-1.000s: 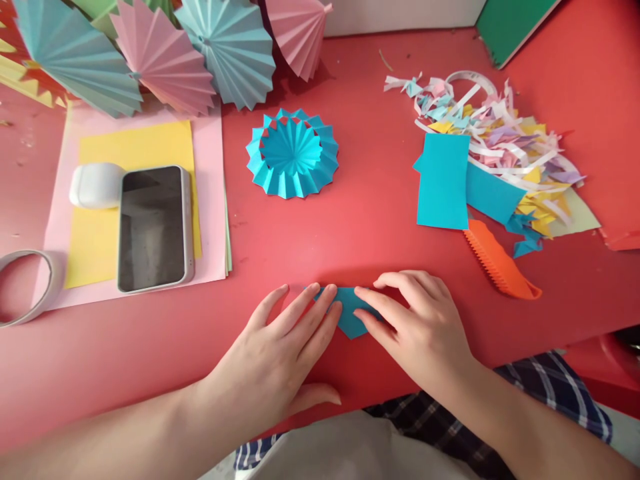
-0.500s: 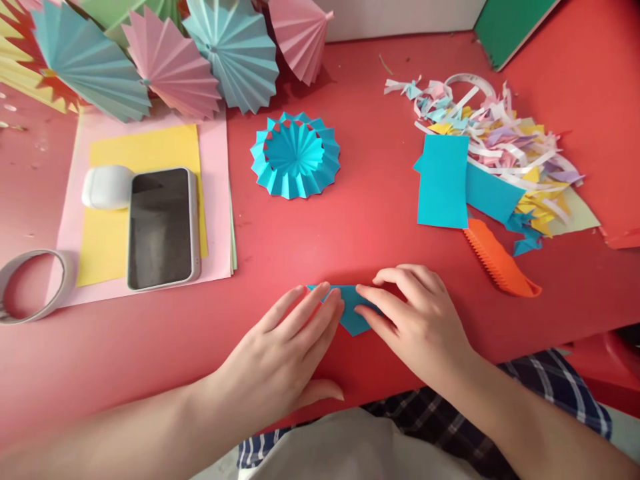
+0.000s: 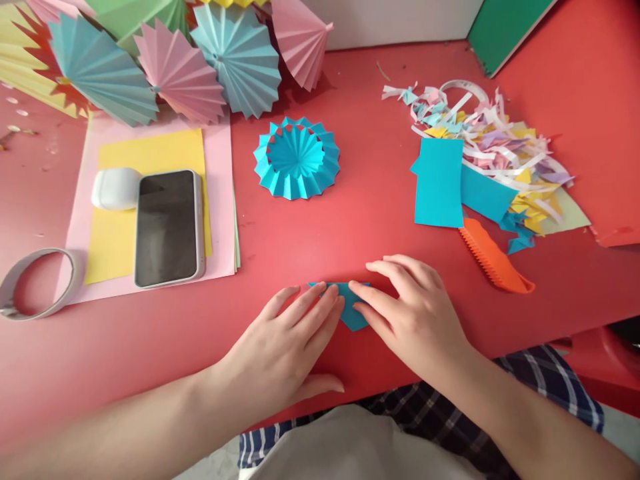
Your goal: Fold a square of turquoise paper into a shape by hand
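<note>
A small folded piece of blue paper (image 3: 354,319) lies flat on the red table near its front edge, its point toward me. My left hand (image 3: 295,340) rests over its left side, fingers stretched out and pressing on it, thumb apart. On the right side, my right hand (image 3: 407,307) touches the paper with its index fingertip, the other fingers spread. Both hands cover parts of the paper. Beyond them sits a pleated blue paper ring (image 3: 297,183) with a fan-folded middle.
Blue paper rectangles (image 3: 439,183) lie by a heap of paper scraps (image 3: 493,137) and an orange serrated cutter (image 3: 495,257). At left, a phone (image 3: 167,230) and white case (image 3: 116,189) rest on paper sheets (image 3: 220,200), near a tape roll (image 3: 75,280). Paper umbrellas (image 3: 240,67) stand behind.
My right index finger has slid slightly left along the paper's top edge toward my left hand. The whole view has shifted a little; the left hand stays on the paper.
</note>
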A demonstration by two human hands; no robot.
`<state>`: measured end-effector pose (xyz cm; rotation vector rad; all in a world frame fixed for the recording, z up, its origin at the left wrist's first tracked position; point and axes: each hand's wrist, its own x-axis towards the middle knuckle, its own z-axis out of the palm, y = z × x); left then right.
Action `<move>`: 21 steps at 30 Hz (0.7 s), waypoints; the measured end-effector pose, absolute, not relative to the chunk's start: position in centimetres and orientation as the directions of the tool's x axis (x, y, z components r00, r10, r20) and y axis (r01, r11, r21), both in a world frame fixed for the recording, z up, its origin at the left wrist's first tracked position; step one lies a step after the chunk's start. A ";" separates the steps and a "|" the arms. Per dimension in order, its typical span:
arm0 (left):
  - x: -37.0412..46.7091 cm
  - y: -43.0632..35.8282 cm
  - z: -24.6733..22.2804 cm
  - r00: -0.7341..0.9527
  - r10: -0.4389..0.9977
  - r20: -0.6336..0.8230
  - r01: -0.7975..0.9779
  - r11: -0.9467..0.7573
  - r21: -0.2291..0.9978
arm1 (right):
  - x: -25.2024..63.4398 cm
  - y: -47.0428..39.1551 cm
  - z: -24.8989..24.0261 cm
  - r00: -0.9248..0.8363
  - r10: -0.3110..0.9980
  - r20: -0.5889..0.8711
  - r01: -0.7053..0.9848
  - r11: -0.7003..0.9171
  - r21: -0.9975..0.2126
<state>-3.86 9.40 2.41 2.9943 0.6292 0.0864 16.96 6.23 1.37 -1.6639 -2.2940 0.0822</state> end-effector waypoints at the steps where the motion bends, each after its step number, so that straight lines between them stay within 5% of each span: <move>1: -3.9 9.4 2.4 0.915 0.403 0.032 0.399 -0.912 0.094 | 17.2 6.2 1.5 -0.269 0.938 0.217 0.927 0.314 -0.204; 5: -4.0 9.5 2.3 0.916 0.400 0.010 0.397 -0.912 0.109 | 18.1 6.2 1.7 -0.241 0.941 0.239 0.943 0.286 -0.173; 13: -4.0 9.4 2.2 0.912 0.410 0.012 0.406 -0.906 0.123 | 17.7 7.2 1.0 -0.254 0.922 0.291 0.881 0.345 -0.325; 21: -3.8 9.0 2.7 0.879 0.476 0.011 0.475 -0.879 0.047 | 17.1 7.0 1.4 -0.257 0.934 0.246 0.906 0.322 -0.274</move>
